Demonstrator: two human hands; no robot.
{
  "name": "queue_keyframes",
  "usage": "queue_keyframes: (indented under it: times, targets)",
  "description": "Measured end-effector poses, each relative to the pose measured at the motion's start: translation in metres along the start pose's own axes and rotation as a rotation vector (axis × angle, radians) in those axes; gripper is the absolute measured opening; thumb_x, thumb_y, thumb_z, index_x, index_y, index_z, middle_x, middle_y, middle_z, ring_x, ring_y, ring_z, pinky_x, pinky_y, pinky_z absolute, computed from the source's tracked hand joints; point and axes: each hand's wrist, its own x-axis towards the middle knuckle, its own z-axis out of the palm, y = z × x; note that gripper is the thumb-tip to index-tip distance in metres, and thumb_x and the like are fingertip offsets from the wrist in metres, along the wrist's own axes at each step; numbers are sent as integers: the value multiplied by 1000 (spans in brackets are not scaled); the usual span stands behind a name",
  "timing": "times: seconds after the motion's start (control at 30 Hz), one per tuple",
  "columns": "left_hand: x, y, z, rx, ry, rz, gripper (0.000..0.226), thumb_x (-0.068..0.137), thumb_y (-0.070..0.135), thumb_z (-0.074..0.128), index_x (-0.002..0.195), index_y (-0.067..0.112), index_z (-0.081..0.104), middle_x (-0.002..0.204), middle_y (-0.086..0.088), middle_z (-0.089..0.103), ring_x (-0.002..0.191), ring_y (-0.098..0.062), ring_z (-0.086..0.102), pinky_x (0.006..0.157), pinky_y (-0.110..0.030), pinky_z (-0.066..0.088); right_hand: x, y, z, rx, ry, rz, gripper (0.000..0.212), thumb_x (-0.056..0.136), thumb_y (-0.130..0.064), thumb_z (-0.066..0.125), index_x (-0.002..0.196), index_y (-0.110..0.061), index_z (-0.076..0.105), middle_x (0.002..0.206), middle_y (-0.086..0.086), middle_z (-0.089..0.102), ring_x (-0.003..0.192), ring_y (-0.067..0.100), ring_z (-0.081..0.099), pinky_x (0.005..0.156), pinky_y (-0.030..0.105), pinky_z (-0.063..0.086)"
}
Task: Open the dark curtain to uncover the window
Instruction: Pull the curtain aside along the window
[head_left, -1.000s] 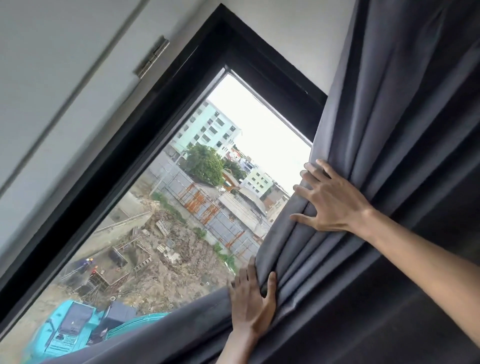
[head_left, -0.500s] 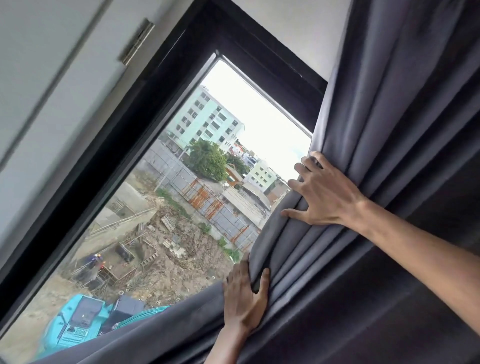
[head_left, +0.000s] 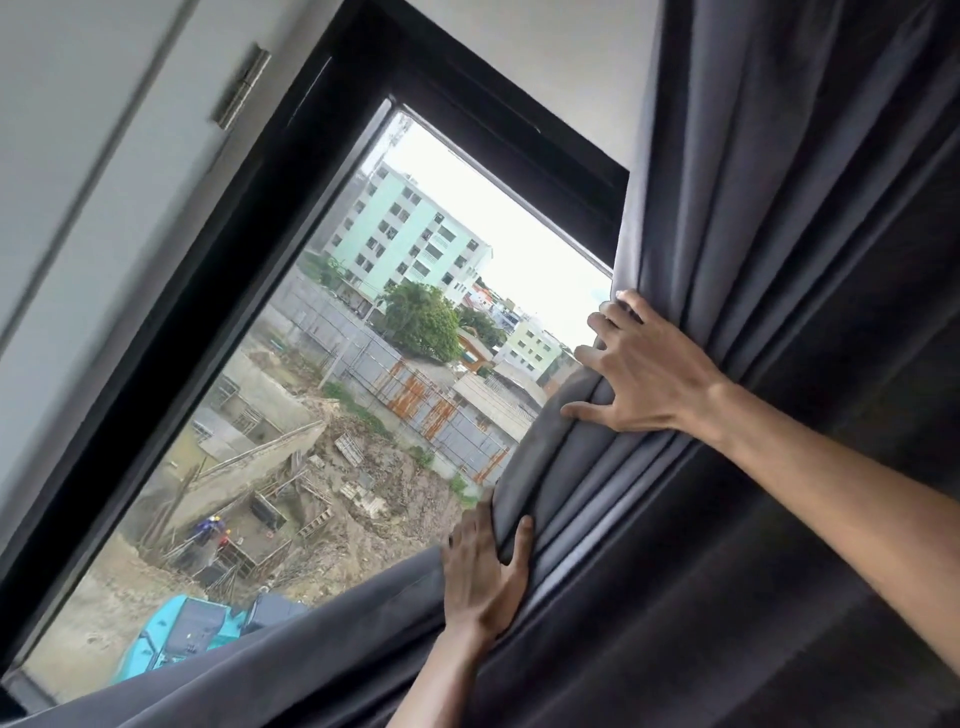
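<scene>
The dark grey curtain (head_left: 769, 260) hangs bunched in folds on the right side of the tilted view. Its leading edge runs down and left across the lower part of the window (head_left: 363, 395), whose black frame (head_left: 218, 291) shows along the left and top. My right hand (head_left: 644, 369) grips the curtain's edge high up, fingers curled round the folds. My left hand (head_left: 483, 571) holds the same edge lower down, thumb and fingers pinching a fold. Most of the glass is uncovered and shows buildings and a construction site outside.
A white door or cabinet panel with a metal hinge (head_left: 241, 85) stands at the left of the window frame. A white wall (head_left: 561, 62) lies above the window. Curtain fabric covers the window's bottom edge.
Both hands have pushed the curtain edge a little further right, and slightly more glass shows. The camera has shifted, so the window sits more to the centre.
</scene>
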Motion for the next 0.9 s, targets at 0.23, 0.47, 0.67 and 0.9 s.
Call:
queue_keyframes:
  times: [0.23,0.47,0.67,0.9]
  targets:
    - [-33,3,25,41,-54,49,72,92,73,20,157,41,13,155,5,41,143,-16,35,122,-51,10,-63,-4,23,71,-72,41,90,85,-87,21,104,-16,73,120,21,65,123,36,53,120,52,26]
    - [-86,5,67,88,-168,37,92,74,88,-2,155,47,12,154,4,40,145,-16,30,123,-42,4,-149,-20,78,153,-180,115,94,84,-88,16,116,-20,72,122,17,65,121,34,54,121,51,25]
    - [-131,14,117,106,-300,-3,88,78,85,5,156,44,10,157,-2,35,147,-23,25,123,-48,6,-215,-28,119,175,-242,136,95,83,-88,15,124,-22,69,134,15,61,129,34,50,121,53,25]
    - [-158,22,178,146,-397,11,80,85,79,11,157,43,7,160,-4,31,148,-27,25,124,-49,5,-268,-29,162,178,-270,154,96,84,-88,12,128,-21,65,140,18,57,135,36,46,122,55,24]
